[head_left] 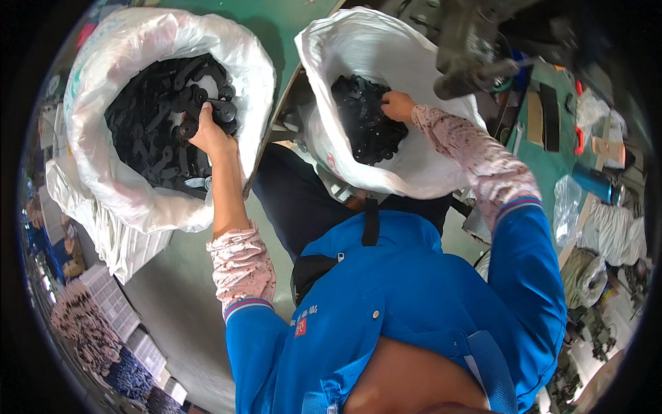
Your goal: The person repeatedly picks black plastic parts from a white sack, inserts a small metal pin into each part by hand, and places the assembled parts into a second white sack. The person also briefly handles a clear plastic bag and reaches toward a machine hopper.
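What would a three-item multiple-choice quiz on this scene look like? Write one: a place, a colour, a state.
1. Where is the left hand?
A. In the left white sack
B. On the green table
C. On the blue jacket

2. What colour are the parts in both sacks?
A. Red
B. Black
C. Silver

3. What state is the right hand in?
A. Flat on the floor
B. Reaching into the right white sack, fingers among the parts
C. Holding a bottle

Answers: 1 A, the left hand grips black parts at the top of the left sack's pile. 2 B, both piles are black. 3 B, the right hand lies on the black pile inside the right sack.
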`<state>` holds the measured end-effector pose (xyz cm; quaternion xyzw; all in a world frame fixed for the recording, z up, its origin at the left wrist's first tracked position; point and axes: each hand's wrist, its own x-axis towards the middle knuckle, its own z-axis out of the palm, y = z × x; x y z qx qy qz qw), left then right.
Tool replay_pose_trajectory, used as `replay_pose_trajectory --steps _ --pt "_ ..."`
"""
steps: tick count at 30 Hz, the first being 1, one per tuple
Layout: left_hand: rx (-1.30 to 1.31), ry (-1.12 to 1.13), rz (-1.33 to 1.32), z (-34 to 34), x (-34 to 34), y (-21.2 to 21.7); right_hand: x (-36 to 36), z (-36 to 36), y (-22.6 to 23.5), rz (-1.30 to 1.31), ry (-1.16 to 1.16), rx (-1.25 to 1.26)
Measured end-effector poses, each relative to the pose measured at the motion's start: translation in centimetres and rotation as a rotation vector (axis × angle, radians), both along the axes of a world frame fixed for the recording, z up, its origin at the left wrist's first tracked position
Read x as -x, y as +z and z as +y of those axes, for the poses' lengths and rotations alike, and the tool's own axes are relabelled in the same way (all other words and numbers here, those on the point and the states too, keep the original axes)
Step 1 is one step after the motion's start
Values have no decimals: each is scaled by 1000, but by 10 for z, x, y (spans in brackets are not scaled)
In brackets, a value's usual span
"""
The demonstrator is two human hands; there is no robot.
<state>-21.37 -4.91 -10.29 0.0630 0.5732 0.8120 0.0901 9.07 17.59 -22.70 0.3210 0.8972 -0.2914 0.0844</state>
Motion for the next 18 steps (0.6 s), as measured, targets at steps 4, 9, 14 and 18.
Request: replay_pose_trajectory --steps 4,9,14,18 --pt "44 52 -4 6 -11 14 -22 45 -133 -435 108 224" --pt "41 103 -21 -3 -18 13 -28 23 -177 -621 639 -123" --pt "110 138 -8 -9 -13 4 -33 -8 -167 -633 -281 103" --pt "103 113 16 -3 -10 4 -34 0 -161 -501 -235 31"
